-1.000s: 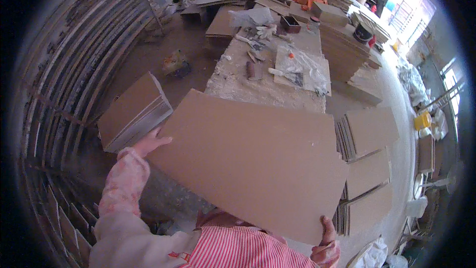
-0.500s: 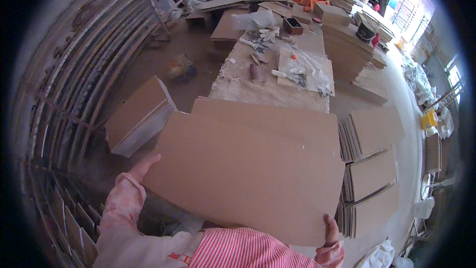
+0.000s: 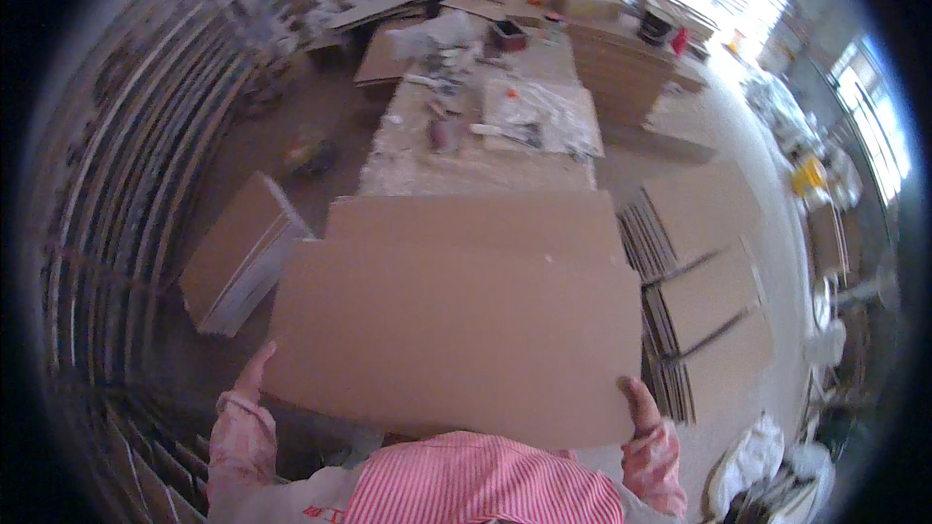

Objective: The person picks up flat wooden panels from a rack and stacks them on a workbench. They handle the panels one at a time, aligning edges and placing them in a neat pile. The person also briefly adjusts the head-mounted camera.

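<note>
A large flat brown board (image 3: 456, 340) lies across the space before me, held at both sides. My left hand (image 3: 254, 371) is closed on its left edge near the lower corner. The right edge is gripped by my right hand (image 3: 641, 406), its thumb showing; the other fingers of both hands are mostly hidden under the board. Just beyond, partly covered by it, another brown board (image 3: 471, 218) lies at the near end of the dusty worktable (image 3: 485, 173).
Stacked brown boards (image 3: 704, 213) lean in several bundles to the right; another stack (image 3: 233, 252) stands at the left. A long metal rack (image 3: 146, 175) lines the left side. Plastic sheet (image 3: 549, 116), a small box (image 3: 507, 36) and scraps lie on the worktable. White sacks (image 3: 752, 466) are low right.
The held board has come more level, its left side drawn nearer to me with my left hand. My view has turned, so the surroundings sit further left.
</note>
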`<act>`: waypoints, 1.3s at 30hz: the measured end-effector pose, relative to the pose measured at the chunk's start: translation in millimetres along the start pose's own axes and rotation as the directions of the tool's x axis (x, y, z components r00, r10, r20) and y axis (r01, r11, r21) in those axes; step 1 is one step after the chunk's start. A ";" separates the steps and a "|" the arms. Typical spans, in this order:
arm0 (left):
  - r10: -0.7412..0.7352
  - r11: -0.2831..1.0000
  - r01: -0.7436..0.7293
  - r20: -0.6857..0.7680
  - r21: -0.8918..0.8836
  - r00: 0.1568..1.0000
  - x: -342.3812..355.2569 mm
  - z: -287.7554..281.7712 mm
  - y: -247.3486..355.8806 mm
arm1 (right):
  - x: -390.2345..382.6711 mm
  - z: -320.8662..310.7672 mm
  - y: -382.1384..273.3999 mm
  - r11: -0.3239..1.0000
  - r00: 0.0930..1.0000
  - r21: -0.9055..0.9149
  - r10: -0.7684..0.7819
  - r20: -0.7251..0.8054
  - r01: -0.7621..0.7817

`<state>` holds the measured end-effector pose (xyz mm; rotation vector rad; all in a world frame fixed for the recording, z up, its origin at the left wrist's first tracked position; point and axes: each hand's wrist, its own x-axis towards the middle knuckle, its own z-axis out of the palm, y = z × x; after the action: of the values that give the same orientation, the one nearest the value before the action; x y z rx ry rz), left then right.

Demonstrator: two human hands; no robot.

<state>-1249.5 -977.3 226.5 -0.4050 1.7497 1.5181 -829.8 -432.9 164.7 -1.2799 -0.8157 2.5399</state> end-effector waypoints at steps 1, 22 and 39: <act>-0.054 0.998 0.055 0.017 -0.013 0.998 4.9 -6.7 -3.1 | 1.3 -3.4 0.7 1.000 0.999 0.022 0.017 0.041 -0.018; 0.136 0.990 -0.136 -0.019 -0.022 0.991 -37.4 64.3 -9.2 | 10.7 3.1 -21.0 0.946 0.899 -0.040 -0.290 0.328 0.320; 0.267 0.945 -0.266 0.020 0.193 0.963 -40.5 119.0 -11.4 | 91.5 3.2 -107.9 0.949 0.982 -0.279 -0.107 0.157 0.148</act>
<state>-1174.9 -877.8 248.4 -0.0751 1.9998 1.5100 -897.0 -308.4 162.6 -1.0871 -1.2980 2.4949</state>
